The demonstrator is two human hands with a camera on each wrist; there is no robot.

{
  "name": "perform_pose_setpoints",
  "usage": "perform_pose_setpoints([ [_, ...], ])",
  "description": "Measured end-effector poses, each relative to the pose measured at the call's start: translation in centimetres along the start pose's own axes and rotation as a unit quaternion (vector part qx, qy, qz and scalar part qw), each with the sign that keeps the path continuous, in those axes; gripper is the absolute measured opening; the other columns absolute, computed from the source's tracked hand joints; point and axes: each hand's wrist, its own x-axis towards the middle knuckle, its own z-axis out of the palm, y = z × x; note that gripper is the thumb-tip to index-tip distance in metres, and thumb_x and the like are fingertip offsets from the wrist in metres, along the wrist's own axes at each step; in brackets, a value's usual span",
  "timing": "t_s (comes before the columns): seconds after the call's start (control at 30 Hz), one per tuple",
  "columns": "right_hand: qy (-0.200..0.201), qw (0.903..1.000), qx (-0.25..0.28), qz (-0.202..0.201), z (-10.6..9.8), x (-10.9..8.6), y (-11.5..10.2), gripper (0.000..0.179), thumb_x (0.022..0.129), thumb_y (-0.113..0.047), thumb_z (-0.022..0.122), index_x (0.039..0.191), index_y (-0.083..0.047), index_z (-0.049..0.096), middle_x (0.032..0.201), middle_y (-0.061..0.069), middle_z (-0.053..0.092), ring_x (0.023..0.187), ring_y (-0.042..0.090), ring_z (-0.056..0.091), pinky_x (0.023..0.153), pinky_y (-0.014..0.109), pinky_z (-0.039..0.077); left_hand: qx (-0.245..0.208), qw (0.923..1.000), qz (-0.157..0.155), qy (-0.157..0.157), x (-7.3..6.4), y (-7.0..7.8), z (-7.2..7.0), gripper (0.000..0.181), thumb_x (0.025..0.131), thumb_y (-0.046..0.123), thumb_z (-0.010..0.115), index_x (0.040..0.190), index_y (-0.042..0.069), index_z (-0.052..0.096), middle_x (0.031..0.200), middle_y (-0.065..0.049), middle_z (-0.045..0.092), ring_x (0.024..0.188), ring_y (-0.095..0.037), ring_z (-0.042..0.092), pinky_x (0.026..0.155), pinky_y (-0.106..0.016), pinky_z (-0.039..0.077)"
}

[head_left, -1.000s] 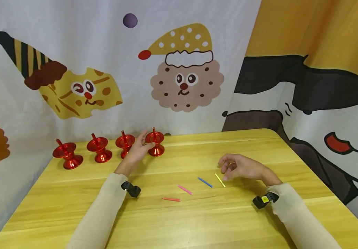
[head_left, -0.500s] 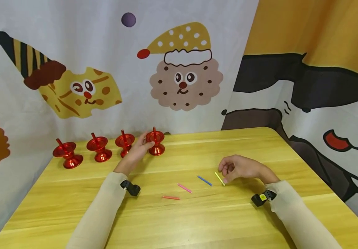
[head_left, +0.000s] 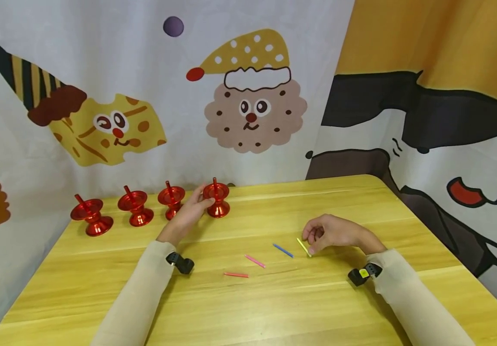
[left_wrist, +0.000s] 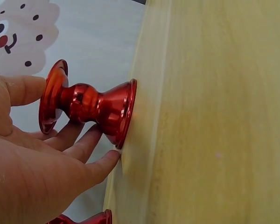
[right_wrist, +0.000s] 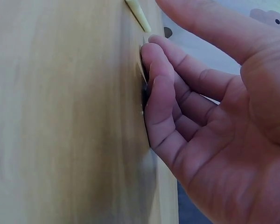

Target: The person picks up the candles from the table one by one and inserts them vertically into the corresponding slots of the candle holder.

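Observation:
My left hand (head_left: 186, 215) is at the rightmost red metal candlestick (head_left: 219, 207), at the table's back edge. In the left wrist view the thumb lies against the dish rim of that candlestick (left_wrist: 89, 105), and the other fingers curve behind its stem and foot. My right hand (head_left: 332, 231) hovers low over the table with its fingers bent. Its thumb tip is at the near end of a thin yellow candle (head_left: 303, 246). In the right wrist view the yellow candle (right_wrist: 138, 15) lies just beyond the index fingertip, and the thumb's end is out of frame.
Left of the left hand stand three more red candlesticks (head_left: 136, 210) in a row. Blue (head_left: 283, 250), pink (head_left: 254, 261) and red (head_left: 236, 275) thin candles lie on the wooden table (head_left: 274, 312). A printed curtain (head_left: 153, 57) hangs behind.
My right thumb has come down to the near end of the yellow candle. The left hand has settled against the rightmost candlestick, its fingers drawn in a little closer. The head view has shifted slightly.

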Motion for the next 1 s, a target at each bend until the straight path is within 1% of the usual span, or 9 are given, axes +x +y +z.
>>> perform_pose_setpoints([
  [0.17,-0.011,0.9998,0.013,-0.004,0.02,0.05,-0.04,0.032,0.088,-0.012,0.094,0.111,0.001,0.077,0.093,0.007,0.07,0.084,0.018,0.062,0.072,0.024,0.051,-0.012,0.9999,-0.003,-0.007,0.09,-0.14,0.07,0.077,0.115,0.013,0.052,0.177,0.006,0.006,0.181,-0.022,0.013,0.167,-0.036,0.014,0.133,-0.054,0.02],
  [0.33,-0.013,0.9998,0.014,-0.005,0.07,0.0,-0.06,0.03,0.088,-0.011,0.093,0.111,0.001,0.077,0.092,0.006,0.07,0.083,0.017,0.062,0.072,0.024,0.05,-0.018,0.9996,-0.005,-0.021,0.08,-0.14,0.23,0.076,0.116,0.012,0.052,0.178,0.007,0.008,0.181,-0.023,0.015,0.167,-0.036,0.017,0.132,-0.053,0.024],
  [0.53,-0.006,1.0,0.001,-0.007,0.35,0.01,-0.45,0.029,0.089,-0.012,0.093,0.109,0.001,0.077,0.09,0.005,0.07,0.081,0.017,0.06,0.07,0.024,0.048,-0.014,0.9992,-0.004,-0.038,0.07,-0.07,0.3,0.076,0.117,0.012,0.051,0.177,0.007,0.007,0.181,-0.024,0.014,0.166,-0.037,0.018,0.132,-0.053,0.023],
  [0.73,-0.001,0.9998,-0.017,-0.014,0.74,0.25,-0.93,0.029,0.088,-0.013,0.095,0.107,-0.001,0.076,0.086,0.003,0.067,0.076,0.016,0.057,0.067,0.024,0.047,-0.024,0.9985,0.006,-0.049,-0.07,-0.02,0.41,0.075,0.117,0.01,0.05,0.177,0.004,0.006,0.178,-0.027,0.022,0.164,-0.039,0.024,0.132,-0.053,0.023],
  [0.9,-0.003,0.9996,-0.009,-0.026,0.79,0.2,-1.01,0.029,0.087,-0.008,0.094,0.107,0.0,0.075,0.086,0.003,0.067,0.077,0.016,0.058,0.067,0.024,0.047,-0.034,0.9978,0.007,-0.055,-0.1,-0.07,0.61,0.074,0.117,0.008,0.049,0.176,0.002,0.007,0.177,-0.029,0.023,0.164,-0.04,0.025,0.132,-0.053,0.023],
  [1.0,0.001,0.9997,-0.008,-0.021,0.7,0.06,-1.0,0.028,0.086,-0.004,0.094,0.106,0.001,0.076,0.087,0.003,0.068,0.079,0.019,0.059,0.068,0.024,0.048,-0.036,0.9975,0.008,-0.061,-0.06,-0.1,0.71,0.073,0.116,0.007,0.049,0.176,0.002,0.007,0.176,-0.03,0.023,0.164,-0.041,0.025,0.132,-0.053,0.024],
])
